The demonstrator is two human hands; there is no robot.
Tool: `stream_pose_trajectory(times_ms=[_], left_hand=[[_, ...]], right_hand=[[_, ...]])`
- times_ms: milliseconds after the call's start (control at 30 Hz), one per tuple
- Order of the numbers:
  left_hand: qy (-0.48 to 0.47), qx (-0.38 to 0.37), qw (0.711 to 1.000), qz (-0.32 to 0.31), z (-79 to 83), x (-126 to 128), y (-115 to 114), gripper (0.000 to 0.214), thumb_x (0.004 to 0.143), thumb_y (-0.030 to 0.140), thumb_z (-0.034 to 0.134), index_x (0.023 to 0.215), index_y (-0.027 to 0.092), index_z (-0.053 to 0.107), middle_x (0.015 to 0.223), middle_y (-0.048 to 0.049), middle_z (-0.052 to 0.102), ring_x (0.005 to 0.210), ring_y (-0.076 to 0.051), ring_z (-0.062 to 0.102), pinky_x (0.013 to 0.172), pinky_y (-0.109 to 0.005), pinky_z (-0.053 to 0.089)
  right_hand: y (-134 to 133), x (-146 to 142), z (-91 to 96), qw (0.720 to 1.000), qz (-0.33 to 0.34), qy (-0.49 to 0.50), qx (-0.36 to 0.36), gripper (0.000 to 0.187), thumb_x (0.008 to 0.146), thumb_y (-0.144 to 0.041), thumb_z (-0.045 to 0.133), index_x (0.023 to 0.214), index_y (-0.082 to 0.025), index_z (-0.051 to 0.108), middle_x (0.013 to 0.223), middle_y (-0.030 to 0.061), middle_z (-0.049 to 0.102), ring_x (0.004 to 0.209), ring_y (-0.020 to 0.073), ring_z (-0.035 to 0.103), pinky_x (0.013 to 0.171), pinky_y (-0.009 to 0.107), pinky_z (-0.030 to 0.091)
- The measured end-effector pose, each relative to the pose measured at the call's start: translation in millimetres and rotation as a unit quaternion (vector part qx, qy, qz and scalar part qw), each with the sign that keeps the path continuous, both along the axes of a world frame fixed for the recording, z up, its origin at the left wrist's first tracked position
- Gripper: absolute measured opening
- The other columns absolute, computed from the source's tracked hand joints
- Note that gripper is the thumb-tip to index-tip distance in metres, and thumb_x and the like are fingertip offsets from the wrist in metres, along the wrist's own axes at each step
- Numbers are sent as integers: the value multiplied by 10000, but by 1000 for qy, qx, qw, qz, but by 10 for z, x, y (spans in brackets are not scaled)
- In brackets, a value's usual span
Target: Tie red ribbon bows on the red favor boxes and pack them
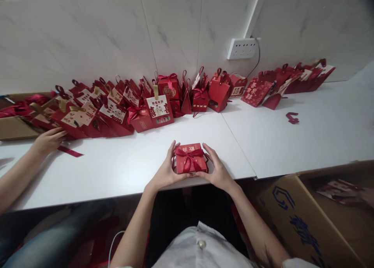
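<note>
A small red gift box (181,166) tied with a dark red ribbon bow (189,159) is at the front edge of the white table. My left hand (169,168) is curved round its left side, the thumb along the near edge. Against the right side lies my right hand (217,170), its thumb also on the near edge. Both hands grip the box between them. Beyond it, a red box with a white printed card (159,108) stands in front of several other red gift boxes.
Red gift boxes (113,116) line the wall, with more on the right (258,90). A co-worker's hand (49,141) touches boxes at left, near a loose ribbon (70,151). A ribbon scrap (292,118) lies at right. An open cardboard carton (295,221) stands below; a power strip (242,48) is on the wall.
</note>
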State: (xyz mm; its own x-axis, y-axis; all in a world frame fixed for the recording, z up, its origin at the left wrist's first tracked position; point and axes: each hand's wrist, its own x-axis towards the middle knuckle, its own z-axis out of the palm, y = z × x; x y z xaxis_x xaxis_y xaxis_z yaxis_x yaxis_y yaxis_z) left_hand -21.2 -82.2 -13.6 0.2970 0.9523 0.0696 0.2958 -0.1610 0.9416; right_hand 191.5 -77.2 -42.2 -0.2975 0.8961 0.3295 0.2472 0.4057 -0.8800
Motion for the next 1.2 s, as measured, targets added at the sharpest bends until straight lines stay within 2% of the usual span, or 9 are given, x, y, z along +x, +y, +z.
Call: stream_pose_trajectory(times_ms=[200,333,500,667,767,833,933,1033,1200], left_hand=[[-21,58,998,-3,-80,-1,45,1146,584,301,795,1440,292,33,1454,-158,272,1313,-304,362,1057,-448,364],[-14,145,989,-18,-38,36,-1,1120,588,242,777,1443,299,56,1446,-137,294,1333,-306,320,1088,-481,305],[-26,200,977,-64,181,145,-114,1154,581,253,793,1447,306,33,1493,-127,223,1366,-311,257,1114,-486,258],[15,180,977,-110,330,217,-188,1136,648,278,751,1449,319,-53,1548,-83,22,1411,-296,104,1137,-485,191],[-38,149,977,-150,331,211,-177,1024,710,352,680,1455,313,-22,1550,-41,-38,1419,-279,5,1151,-471,115],[-144,122,967,-170,363,233,-141,906,720,451,637,1453,311,122,1552,-35,39,1419,-285,28,1141,-458,158],[-272,80,953,-111,524,369,-65,559,768,465,553,1292,282,479,1434,-61,384,1358,-280,274,1041,-392,345],[-268,42,962,-31,748,601,19,307,814,382,482,1006,215,655,1117,-76,613,1114,-236,519,849,-318,443],[-173,47,984,10,973,969,75,352,839,476,435,834,179,625,772,-36,585,729,-155,533,641,-272,413]], right_hand=[[122,54,102,996,79,-18,-48,1026,649,-322,770,1452,-285,132,1448,116,299,1305,263,380,1068,424,358],[23,142,261,998,52,-37,18,1034,628,-271,785,1444,-306,151,1406,98,318,1285,264,390,1052,425,385],[-226,262,506,995,12,-38,94,986,659,-287,768,1437,-315,164,1401,97,327,1310,276,349,1037,439,411],[-414,394,660,988,-36,-67,132,945,682,-272,752,1434,-315,182,1409,96,329,1311,277,347,1048,451,403],[-497,501,687,983,-79,-64,154,931,684,-260,751,1430,-315,198,1406,96,330,1308,280,348,1048,459,403],[-550,574,693,979,-106,-62,164,927,686,-252,750,1431,-311,201,1406,98,328,1307,281,348,1048,461,404],[-634,668,708,972,-138,-67,178,920,693,-233,741,1433,-309,200,1412,98,325,1311,286,342,1040,460,413],[-726,749,737,966,-168,-68,185,924,690,-219,739,1435,-308,199,1416,95,325,1312,288,342,1033,459,423],[-888,895,785,947,-228,-91,206,932,684,-216,747,1435,-306,203,1419,92,340,1315,296,344,1058,475,392]])
